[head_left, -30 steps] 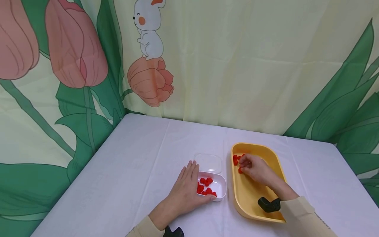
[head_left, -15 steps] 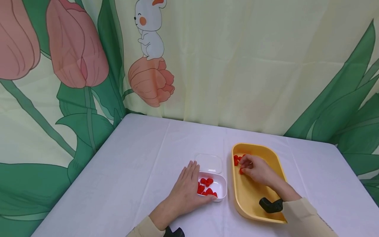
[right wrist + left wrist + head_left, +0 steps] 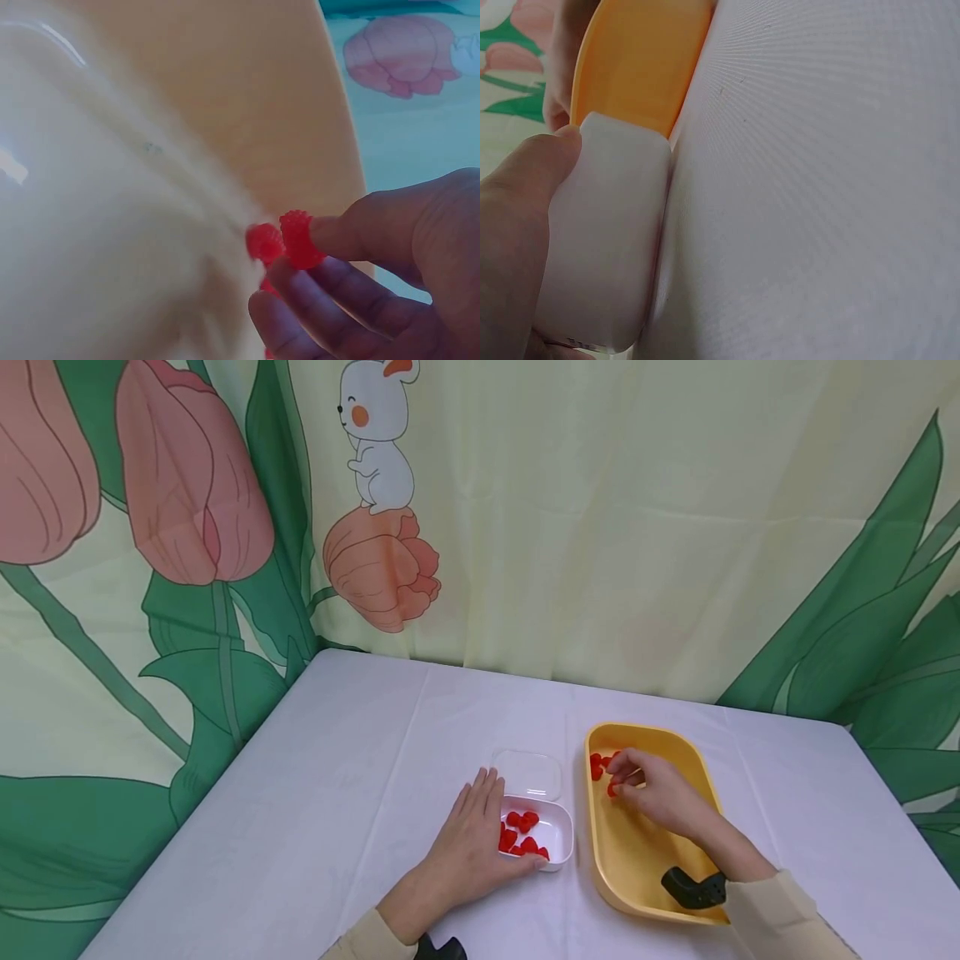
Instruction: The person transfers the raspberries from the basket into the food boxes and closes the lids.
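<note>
My right hand [image 3: 656, 789] pinches a red raspberry [image 3: 298, 238] between thumb and fingertips, over the left side of the yellow tray [image 3: 637, 893]. More raspberries [image 3: 596, 767] lie close by at the tray's left wall; the right wrist view shows another raspberry [image 3: 265, 243] just behind the held one. My left hand [image 3: 468, 843] rests with straight fingers along the left side of a small white box [image 3: 555, 835], its thumb along the near side. In the left wrist view the thumb touches the white box [image 3: 611, 232] near the rim. Several raspberries [image 3: 522, 820] lie in the box, some hidden by the hand.
A clear plastic lid [image 3: 528, 774] lies flat behind the white box. A white cloth [image 3: 360, 760] covers the table, and a printed curtain [image 3: 562, 527] hangs behind it. The tray stands just right of the box.
My right hand keeps its pinch on the raspberry and has shifted very slightly right, its forearm most visibly. The left hand and the white box have stayed in place.
</note>
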Tool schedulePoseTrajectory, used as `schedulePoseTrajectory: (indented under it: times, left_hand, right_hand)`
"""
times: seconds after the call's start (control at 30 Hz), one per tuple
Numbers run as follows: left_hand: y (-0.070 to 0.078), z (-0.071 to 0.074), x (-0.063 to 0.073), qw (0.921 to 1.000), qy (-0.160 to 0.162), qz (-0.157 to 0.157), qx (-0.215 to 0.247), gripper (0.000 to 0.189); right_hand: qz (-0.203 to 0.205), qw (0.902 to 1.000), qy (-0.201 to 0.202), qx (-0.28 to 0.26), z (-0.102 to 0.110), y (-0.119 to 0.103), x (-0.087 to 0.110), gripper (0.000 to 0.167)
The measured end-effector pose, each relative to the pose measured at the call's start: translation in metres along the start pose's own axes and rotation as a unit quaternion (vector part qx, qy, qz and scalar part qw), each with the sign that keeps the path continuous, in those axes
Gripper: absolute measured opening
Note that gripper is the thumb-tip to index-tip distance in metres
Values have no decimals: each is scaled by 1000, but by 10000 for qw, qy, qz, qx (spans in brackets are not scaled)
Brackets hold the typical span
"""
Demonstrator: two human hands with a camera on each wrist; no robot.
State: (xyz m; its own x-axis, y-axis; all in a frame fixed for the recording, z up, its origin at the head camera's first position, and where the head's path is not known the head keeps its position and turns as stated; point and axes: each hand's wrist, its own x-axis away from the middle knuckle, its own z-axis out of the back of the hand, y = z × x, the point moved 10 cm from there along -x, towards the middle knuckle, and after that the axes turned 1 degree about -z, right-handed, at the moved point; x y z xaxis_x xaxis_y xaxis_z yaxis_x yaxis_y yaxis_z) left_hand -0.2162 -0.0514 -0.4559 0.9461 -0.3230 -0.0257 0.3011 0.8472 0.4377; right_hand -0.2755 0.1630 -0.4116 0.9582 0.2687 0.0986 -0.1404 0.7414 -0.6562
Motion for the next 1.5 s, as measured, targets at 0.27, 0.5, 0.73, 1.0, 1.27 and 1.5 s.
schedulePoseTrajectory:
  times: [0.27, 0.5, 0.73, 1.0, 1.27, 1.5]
  left_hand:
    - [0, 1, 1, 10000, 1, -34, 32, 112]
    - [0, 2, 1, 10000, 13, -54, 53, 112]
    - [-1, 2, 1, 10000, 11, -79, 46, 112]
    - [-1, 2, 1, 10000, -73, -56, 8, 112]
    - [-1, 2, 1, 9999, -33, -104, 9, 112]
    - [0, 2, 1, 9999, -4, -139, -25, 112]
  right_hand:
    - [147, 9999, 65, -31, 5, -15, 7, 19]
    - [322, 9993, 201, 37, 10, -30, 10, 19]
    - [515, 9984, 228, -108, 14, -45, 15, 18]
    - [652, 9975, 132, -224, 12, -64, 20, 17]
    - [579, 9975, -59, -397, 2, -72, 20, 17]
    - [579, 9969, -175, -510, -7, -79, 19, 17]
